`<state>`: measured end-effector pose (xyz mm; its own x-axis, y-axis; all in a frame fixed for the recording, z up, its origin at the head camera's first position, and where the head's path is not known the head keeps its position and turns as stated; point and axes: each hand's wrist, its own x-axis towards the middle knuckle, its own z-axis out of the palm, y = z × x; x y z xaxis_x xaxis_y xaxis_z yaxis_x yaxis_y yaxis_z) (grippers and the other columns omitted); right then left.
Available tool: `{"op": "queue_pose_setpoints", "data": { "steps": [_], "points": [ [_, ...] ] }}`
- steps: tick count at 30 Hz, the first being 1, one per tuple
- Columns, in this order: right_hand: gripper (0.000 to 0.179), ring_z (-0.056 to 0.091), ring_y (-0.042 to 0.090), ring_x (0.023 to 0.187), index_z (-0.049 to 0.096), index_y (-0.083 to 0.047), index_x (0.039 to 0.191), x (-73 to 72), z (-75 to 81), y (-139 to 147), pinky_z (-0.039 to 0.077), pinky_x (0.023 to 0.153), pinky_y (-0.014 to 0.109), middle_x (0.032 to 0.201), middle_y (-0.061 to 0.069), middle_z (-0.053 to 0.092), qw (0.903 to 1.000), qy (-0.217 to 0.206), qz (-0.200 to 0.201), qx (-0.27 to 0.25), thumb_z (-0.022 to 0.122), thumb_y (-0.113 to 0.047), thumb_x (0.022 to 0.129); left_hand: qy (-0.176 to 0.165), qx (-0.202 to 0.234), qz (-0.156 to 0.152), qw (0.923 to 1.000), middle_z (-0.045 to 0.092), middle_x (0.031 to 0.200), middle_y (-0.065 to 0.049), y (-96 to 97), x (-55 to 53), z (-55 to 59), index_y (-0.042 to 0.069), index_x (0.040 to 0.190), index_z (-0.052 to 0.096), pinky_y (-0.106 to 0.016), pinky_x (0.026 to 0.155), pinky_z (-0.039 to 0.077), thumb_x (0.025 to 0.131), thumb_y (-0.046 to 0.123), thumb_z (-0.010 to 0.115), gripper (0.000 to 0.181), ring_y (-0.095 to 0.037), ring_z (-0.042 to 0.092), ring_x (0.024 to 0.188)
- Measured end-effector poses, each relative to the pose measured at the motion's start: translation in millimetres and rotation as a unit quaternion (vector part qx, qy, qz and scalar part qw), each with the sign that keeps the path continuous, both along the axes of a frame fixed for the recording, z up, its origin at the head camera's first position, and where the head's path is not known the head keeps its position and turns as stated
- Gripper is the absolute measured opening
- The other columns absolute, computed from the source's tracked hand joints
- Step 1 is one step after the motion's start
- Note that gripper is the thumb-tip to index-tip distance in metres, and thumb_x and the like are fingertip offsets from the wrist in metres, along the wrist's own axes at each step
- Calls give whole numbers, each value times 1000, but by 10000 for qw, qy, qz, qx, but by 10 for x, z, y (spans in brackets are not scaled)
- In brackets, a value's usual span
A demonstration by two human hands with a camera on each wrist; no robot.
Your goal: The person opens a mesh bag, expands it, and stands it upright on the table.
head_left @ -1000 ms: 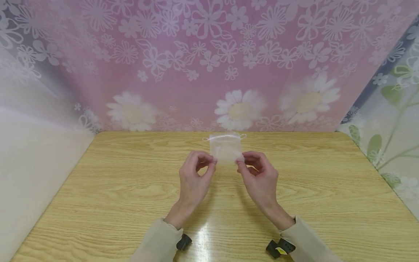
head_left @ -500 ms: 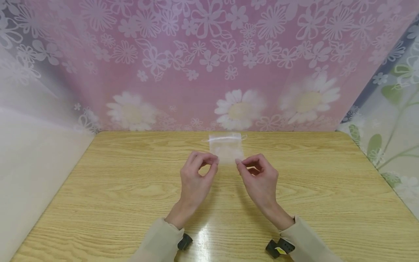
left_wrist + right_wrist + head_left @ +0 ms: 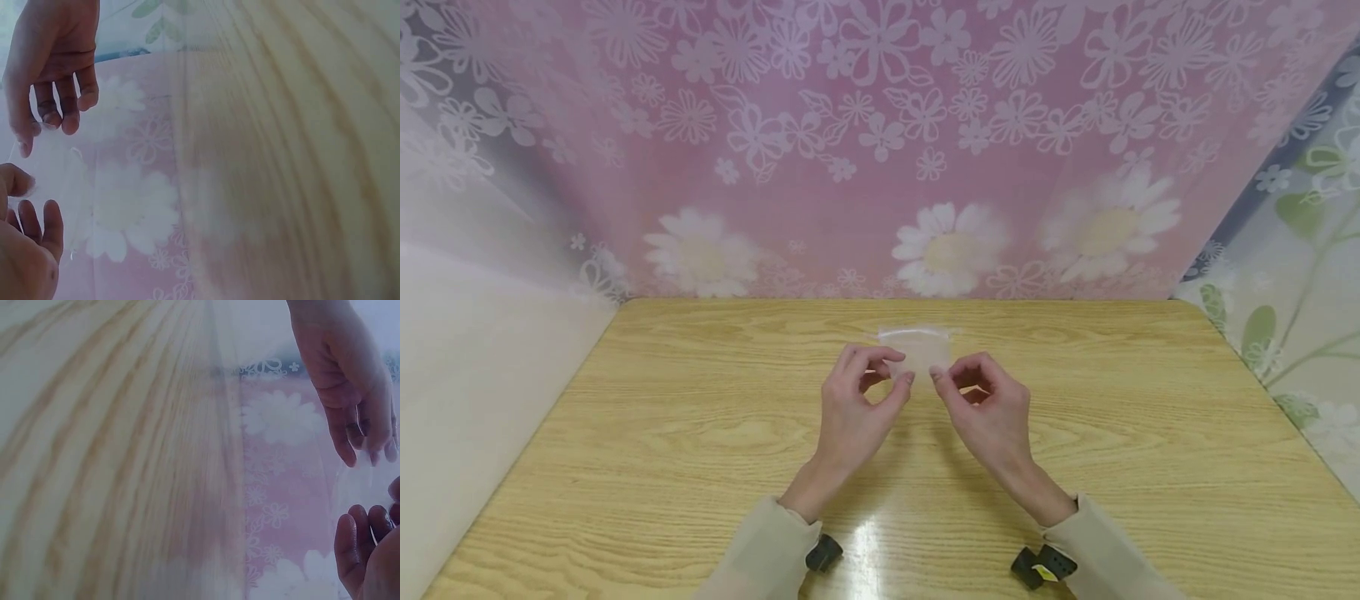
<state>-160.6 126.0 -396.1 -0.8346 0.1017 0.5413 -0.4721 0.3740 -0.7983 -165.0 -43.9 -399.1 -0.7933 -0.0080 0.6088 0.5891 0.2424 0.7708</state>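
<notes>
A small sheer white drawstring pouch (image 3: 917, 343) is held up in front of me, with its drawstring edge farthest away and thin cord loops sticking out at both sides. At its near left corner, my left hand (image 3: 857, 404) holds the fabric between thumb and fingers. Opposite, my right hand (image 3: 992, 408) pinches the near right corner, thumb toward the middle. In the left wrist view the see-through pouch (image 3: 59, 165) spans between both hands, faint against the pink backdrop. The right wrist view shows its pale fabric (image 3: 359, 484) near the fingertips.
A wood-grain table (image 3: 700, 442) lies under the hands. Behind it hangs a pink flowered curtain (image 3: 820, 217), with pale cloth at left and leaf-patterned cloth (image 3: 1300, 317) at right. Black wrist straps (image 3: 1045, 567) show at the sleeve cuffs.
Both hands have come slightly closer together, and their thumbs have shifted inward over the pouch's near edge. The pouch's far drawstring edge has dropped nearer to me.
</notes>
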Motion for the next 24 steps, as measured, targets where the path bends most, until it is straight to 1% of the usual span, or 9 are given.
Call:
{"op": "queue_pose_setpoints", "data": {
  "steps": [4, 8, 10, 12, 15, 17, 19, 22, 24],
  "points": [
    [16, 65, 2, 69, 67, -9, 82, -2, 11, 9, 55, 57, 21, 76, 1, 72, 9995, -178, -115, 242, 80, -13, 89, -38, -76, 92, 9999, 58, 93, -10, -5, -3, 15, 2, 105, 71, -34, 81, 64, 86, -8, 71, 22, -26, 61, 82],
    [19, 65, 7, 70, 67, -10, 88, -11, 26, 27, 55, 56, 20, 77, 1, 70, 9974, -292, -221, 625, 85, -15, 84, 19, -82, 106, 9999, 61, 96, -11, -16, -12, 21, 1, 108, 70, -32, 80, 63, 85, -11, 69, 27, -24, 65, 86],
    [22, 66, 11, 72, 70, -9, 95, -23, 33, 38, 55, 57, 20, 80, 1, 70, 9962, -174, -186, 837, 87, -14, 82, 33, -31, 42, 10000, 64, 99, -12, -22, -17, 28, 1, 111, 70, -31, 81, 63, 85, -12, 68, 29, -24, 67, 90],
    [22, 69, 13, 74, 72, -9, 98, -37, 36, 43, 56, 57, 20, 84, 2, 72, 9949, 3, -98, 1009, 87, -13, 82, 25, 48, -62, 10000, 66, 103, -12, -24, -21, 38, 1, 114, 69, -30, 82, 63, 86, -13, 67, 31, -24, 68, 94],
    [14, 72, 14, 74, 76, -9, 96, -51, 27, 41, 57, 57, 21, 86, 2, 75, 9932, 247, 38, 1141, 83, -10, 84, -63, 119, -177, 9998, 68, 105, -12, -13, -23, 50, 1, 116, 68, -30, 82, 63, 86, -12, 68, 33, -25, 69, 97],
    [8, 72, 12, 72, 77, -10, 92, -55, 16, 35, 56, 57, 21, 83, 1, 76, 9932, 315, 9, 1125, 82, -9, 86, -210, 110, -191, 9995, 68, 106, -12, 2, -18, 47, 3, 118, 68, -30, 83, 63, 87, -9, 71, 34, -25, 69, 98],
    [6, 71, 10, 69, 76, -9, 89, -55, 6, 27, 55, 56, 20, 80, 1, 76, 9941, 329, -85, 1034, 81, -7, 86, -422, 32, -116, 9990, 66, 106, -13, 18, -9, 44, 4, 120, 66, -31, 80, 63, 87, -2, 74, 35, -26, 69, 97],
    [7, 69, 7, 65, 74, -9, 87, -58, -3, 18, 52, 53, 18, 75, 1, 75, 9949, 345, -276, 903, 81, -6, 86, -822, -153, 104, 9964, 63, 98, -11, 37, 7, 36, 8, 120, 65, -28, 73, 62, 87, 8, 79, 35, -23, 67, 87],
    [8, 67, 6, 64, 73, -8, 86, -58, -5, 16, 50, 51, 16, 74, 1, 74, 9957, 347, -313, 800, 81, -6, 86, -1105, -203, 194, 9935, 62, 91, -9, 44, 19, 40, 9, 118, 65, -26, 69, 60, 87, 11, 80, 34, -20, 66, 80]
  ]
}}
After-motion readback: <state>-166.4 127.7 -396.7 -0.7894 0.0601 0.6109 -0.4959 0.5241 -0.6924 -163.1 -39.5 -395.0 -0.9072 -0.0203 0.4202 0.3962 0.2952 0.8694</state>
